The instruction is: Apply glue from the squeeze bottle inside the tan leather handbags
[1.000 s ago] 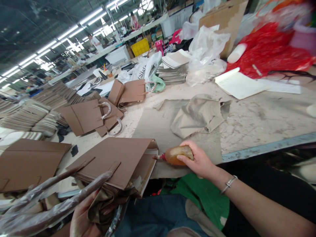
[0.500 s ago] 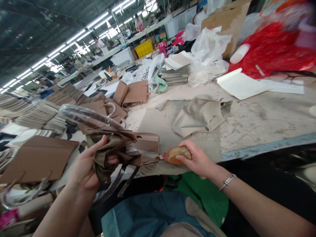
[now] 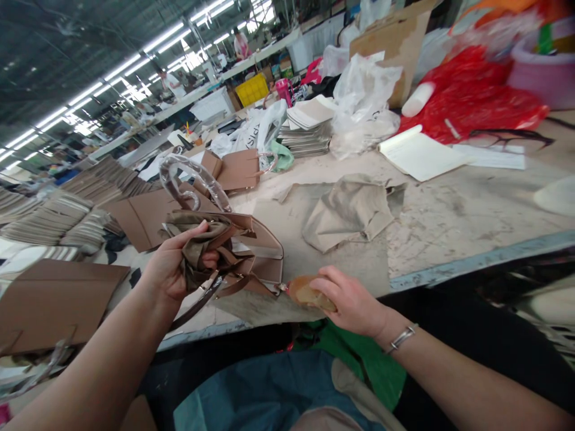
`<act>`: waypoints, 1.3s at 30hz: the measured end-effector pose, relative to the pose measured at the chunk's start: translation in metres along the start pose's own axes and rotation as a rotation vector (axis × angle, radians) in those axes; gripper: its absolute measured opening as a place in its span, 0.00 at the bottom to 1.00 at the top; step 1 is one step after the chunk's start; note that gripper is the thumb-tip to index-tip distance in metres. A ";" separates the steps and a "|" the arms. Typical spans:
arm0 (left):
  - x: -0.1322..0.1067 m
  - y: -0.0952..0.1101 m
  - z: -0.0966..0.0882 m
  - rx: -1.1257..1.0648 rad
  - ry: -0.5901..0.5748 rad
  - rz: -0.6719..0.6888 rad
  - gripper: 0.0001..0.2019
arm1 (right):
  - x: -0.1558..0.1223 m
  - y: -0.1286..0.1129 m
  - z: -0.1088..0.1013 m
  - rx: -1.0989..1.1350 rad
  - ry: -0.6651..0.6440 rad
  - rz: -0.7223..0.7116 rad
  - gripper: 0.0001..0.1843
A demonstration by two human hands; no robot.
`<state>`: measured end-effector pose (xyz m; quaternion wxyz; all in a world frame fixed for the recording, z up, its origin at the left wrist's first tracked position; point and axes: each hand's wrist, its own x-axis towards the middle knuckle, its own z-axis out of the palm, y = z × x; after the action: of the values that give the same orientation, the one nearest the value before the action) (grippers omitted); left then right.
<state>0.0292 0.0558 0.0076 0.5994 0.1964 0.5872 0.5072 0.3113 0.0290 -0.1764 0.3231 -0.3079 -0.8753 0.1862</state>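
Note:
My left hand point(image 3: 173, 263) is closed on the olive cloth lining of a brown handbag point(image 3: 267, 242), which lies on its side at the table's near edge. One plastic-wrapped handle point(image 3: 193, 170) stands up behind it, and a dark strap hangs toward me. My right hand point(image 3: 345, 299) wraps round a squeeze bottle point(image 3: 308, 292) of amber liquid. The bottle's red-ringed nozzle points left and meets the bag's near side edge; whether liquid is coming out I cannot tell.
A crumpled beige cloth point(image 3: 350, 209) lies beyond my right hand. Brown bag panels point(image 3: 58, 299) and stacked pieces point(image 3: 58, 221) fill the left. Farther back are an open notebook point(image 3: 422, 155), glasses point(image 3: 512, 139), a red plastic bag point(image 3: 476, 99) and a pink tub point(image 3: 534, 72). People work in the distance.
The handbag has moved down onto the table, and its wrapped handle has swung upright. My right hand has shifted slightly left with the bottle, its nozzle staying at the bag's edge. The view has shifted slightly.

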 end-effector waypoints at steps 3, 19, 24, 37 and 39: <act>-0.002 -0.001 -0.002 -0.003 -0.009 0.000 0.08 | -0.004 0.000 -0.003 -0.038 0.054 -0.042 0.19; -0.020 -0.009 -0.011 -0.024 0.036 0.027 0.10 | -0.004 -0.004 -0.011 -0.185 0.016 -0.217 0.15; -0.019 -0.011 -0.012 -0.053 0.002 0.067 0.10 | -0.004 -0.003 -0.012 -0.073 -0.002 -0.178 0.15; -0.011 -0.009 -0.011 -0.050 -0.015 0.033 0.12 | -0.006 0.004 -0.012 -0.163 0.075 -0.221 0.18; -0.008 -0.009 -0.012 -0.045 0.009 0.016 0.12 | -0.006 0.003 -0.012 -0.131 0.061 -0.230 0.16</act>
<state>0.0231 0.0413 0.0013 0.5970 0.1855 0.5768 0.5259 0.3244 0.0286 -0.1724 0.3479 -0.2317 -0.9048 0.0810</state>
